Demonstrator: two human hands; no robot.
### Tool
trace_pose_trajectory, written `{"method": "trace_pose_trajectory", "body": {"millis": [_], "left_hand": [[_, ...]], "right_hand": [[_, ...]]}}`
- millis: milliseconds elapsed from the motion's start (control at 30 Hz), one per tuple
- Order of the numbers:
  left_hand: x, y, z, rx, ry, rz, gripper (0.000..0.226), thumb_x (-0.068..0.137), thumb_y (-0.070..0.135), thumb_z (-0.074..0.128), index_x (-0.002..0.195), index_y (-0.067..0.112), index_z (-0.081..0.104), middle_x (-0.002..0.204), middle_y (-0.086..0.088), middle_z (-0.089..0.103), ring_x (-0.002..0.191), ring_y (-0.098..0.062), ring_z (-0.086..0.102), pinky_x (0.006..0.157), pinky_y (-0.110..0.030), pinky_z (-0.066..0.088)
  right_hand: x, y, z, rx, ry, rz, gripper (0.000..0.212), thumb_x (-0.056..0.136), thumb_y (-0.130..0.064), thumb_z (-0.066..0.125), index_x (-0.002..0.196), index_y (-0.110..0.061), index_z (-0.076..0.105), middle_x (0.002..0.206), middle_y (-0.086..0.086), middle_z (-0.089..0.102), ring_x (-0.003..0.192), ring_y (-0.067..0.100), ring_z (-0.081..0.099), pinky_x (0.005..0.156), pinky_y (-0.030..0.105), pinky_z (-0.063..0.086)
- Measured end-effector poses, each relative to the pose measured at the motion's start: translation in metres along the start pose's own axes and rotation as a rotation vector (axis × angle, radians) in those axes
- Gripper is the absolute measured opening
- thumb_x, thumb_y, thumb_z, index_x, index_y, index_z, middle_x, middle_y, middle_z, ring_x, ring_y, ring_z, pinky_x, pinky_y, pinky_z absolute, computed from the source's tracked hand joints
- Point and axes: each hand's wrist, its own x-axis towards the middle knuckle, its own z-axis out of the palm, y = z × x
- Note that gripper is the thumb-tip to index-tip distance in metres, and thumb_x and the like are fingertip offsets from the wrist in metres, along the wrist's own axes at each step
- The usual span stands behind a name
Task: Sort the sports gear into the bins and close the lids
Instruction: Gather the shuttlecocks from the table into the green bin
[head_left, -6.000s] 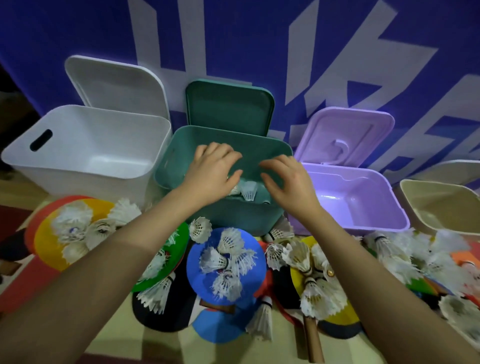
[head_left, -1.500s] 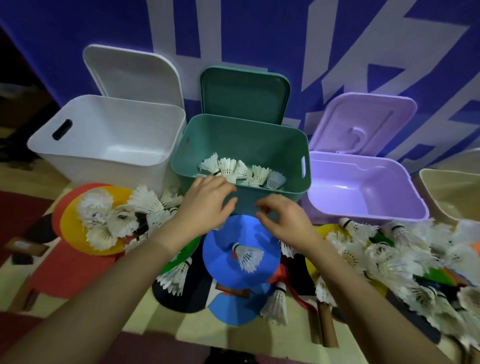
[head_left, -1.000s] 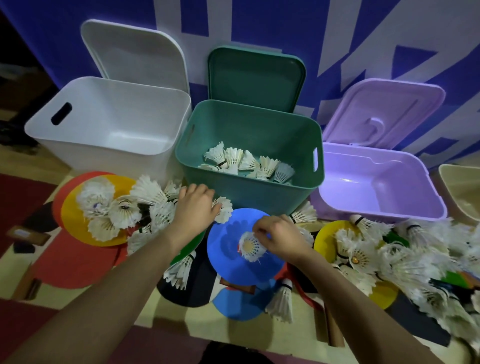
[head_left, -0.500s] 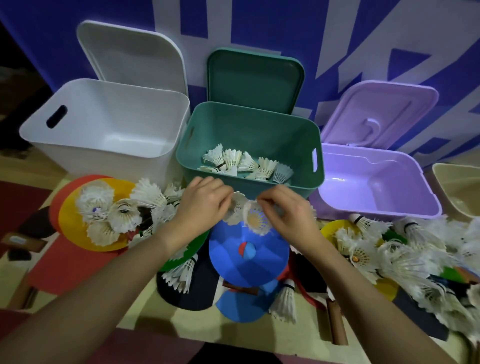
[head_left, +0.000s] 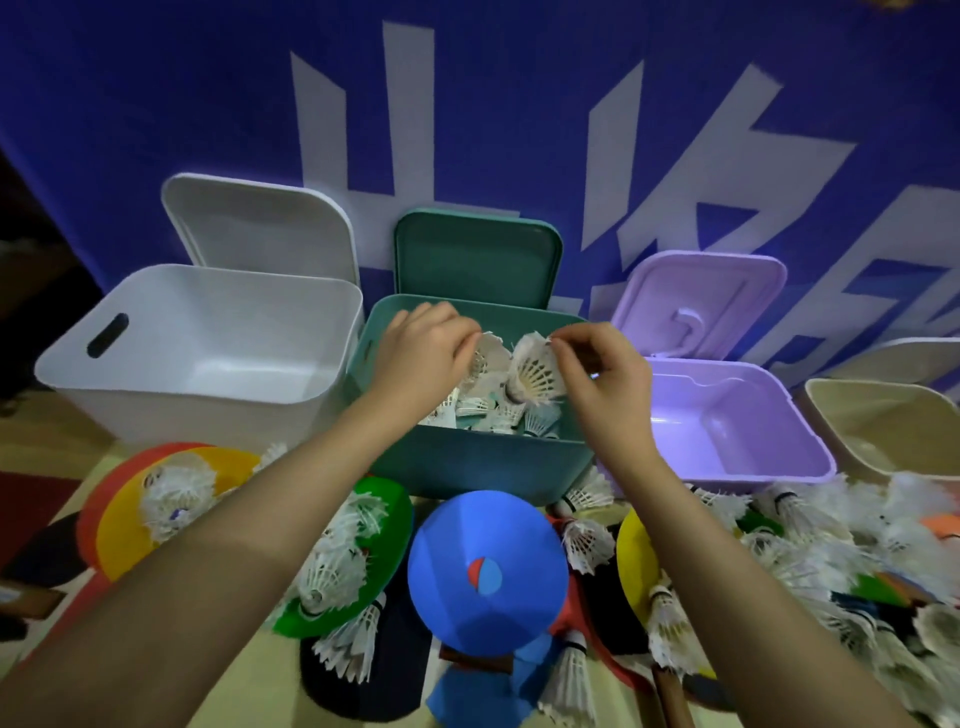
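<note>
Blue banner (head_left: 156, 104) fills the frame's top; at centre, above the green bin (head_left: 483, 467), your left hand (head_left: 423, 358) and right hand (head_left: 605, 376) each pinch a shuttlecock (head_left: 537, 371).

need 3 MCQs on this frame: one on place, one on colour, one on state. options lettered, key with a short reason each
1. Where are both hands?
A. Over the white bin
B. Over the green bin
C. Down on the blue paddle

2. What colour is the open bin just right of the green one?
A. Purple
B. Red
C. Black

3. What state are the white, green and purple lids in?
A. All shut
B. Only the green one shut
C. All open, standing up behind their bins

Key:
1 B: the left hand and right hand each hold a shuttlecock above the green bin, which already has shuttlecocks in it.
2 A: the purple bin sits beside the green one.
3 C: the white lid, green lid and purple lid all stand raised against the blue backdrop.
</note>
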Motion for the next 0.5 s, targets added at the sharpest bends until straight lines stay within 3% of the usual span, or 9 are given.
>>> {"method": "trace_pose_trajectory", "body": {"millis": [100,233,367,500], "left_hand": [[0.013,-0.004,0.015,0.039,-0.1,-0.089,0.021,0.09,0.022,0.056,0.097,0.011,0.072,0.092,-0.006,0.067,0.089,-0.03,0.059,0.078,-0.037,0.041],[0.015,-0.003,0.025,0.091,-0.241,-0.182,0.034,0.094,0.029,0.05,0.121,0.011,0.061,0.115,-0.009,0.061,0.108,-0.029,0.052,0.089,-0.037,0.036],[0.004,0.014,0.026,0.068,-0.263,-0.084,0.036,0.092,0.032,0.048,0.117,0.011,0.063,0.111,-0.009,0.062,0.103,-0.031,0.054,0.086,-0.037,0.037],[-0.018,0.041,0.02,-0.008,-0.177,0.09,0.039,0.085,0.035,0.043,0.098,0.009,0.069,0.091,-0.006,0.066,0.083,-0.029,0.061,0.07,-0.032,0.04]], "right_hand": [[0.013,0.016,0.01,-0.129,0.044,0.087,0.008,0.087,-0.006,0.058,0.086,-0.008,0.065,0.083,0.002,0.063,0.078,0.017,0.057,0.071,0.026,0.045],[0.021,0.043,0.018,-0.293,-0.114,0.239,0.012,0.09,-0.014,0.054,0.093,-0.009,0.064,0.094,0.008,0.065,0.089,0.027,0.059,0.074,0.037,0.047],[0.006,0.049,0.004,-0.321,-0.227,0.246,0.015,0.088,-0.015,0.056,0.098,-0.007,0.065,0.096,0.011,0.067,0.09,0.029,0.061,0.077,0.041,0.049],[-0.021,0.04,-0.032,-0.286,-0.339,0.113,0.011,0.086,-0.011,0.061,0.096,-0.01,0.067,0.09,0.005,0.067,0.082,0.022,0.061,0.076,0.039,0.05]]}}
